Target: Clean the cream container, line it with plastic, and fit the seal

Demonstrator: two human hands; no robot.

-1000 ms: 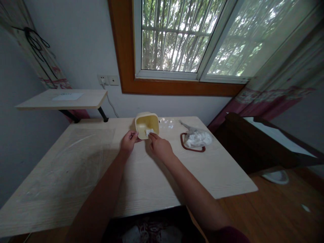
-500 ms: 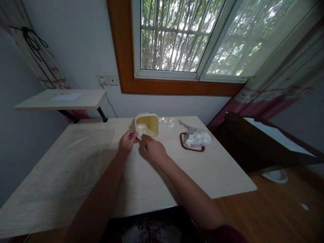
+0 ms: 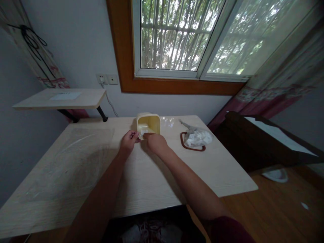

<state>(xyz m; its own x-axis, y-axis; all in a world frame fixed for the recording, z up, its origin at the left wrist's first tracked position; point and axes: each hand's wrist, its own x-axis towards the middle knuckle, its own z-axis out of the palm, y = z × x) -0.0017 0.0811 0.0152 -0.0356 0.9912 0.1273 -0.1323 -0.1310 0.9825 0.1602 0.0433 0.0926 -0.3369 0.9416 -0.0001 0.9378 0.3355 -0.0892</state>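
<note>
A small pale yellow plastic container (image 3: 153,124) stands near the back of the table, its open side facing me. My left hand (image 3: 128,140) is closed at the container's near left corner, thumb and forefinger pinched at the rim. My right hand (image 3: 157,143) reaches over the near rim with its fingers bent together. Its fingertips meet a small whitish, shiny patch (image 3: 143,131) inside that corner; whether this is film or a sticker I cannot make out. What lies between the right fingers is hidden.
On the right, a tied clear plastic bag of white material (image 3: 198,137) lies over a reddish-brown handle-shaped frame (image 3: 184,145). A clear plastic sheet (image 3: 73,162) covers part of the table's left side. A raised shelf (image 3: 87,98) stands at the back left, below a wall socket (image 3: 107,79).
My right hand has shifted slightly right, and its fingers now bend further over the container's rim. The container sits a touch further right in view. My left hand keeps its pinch.
</note>
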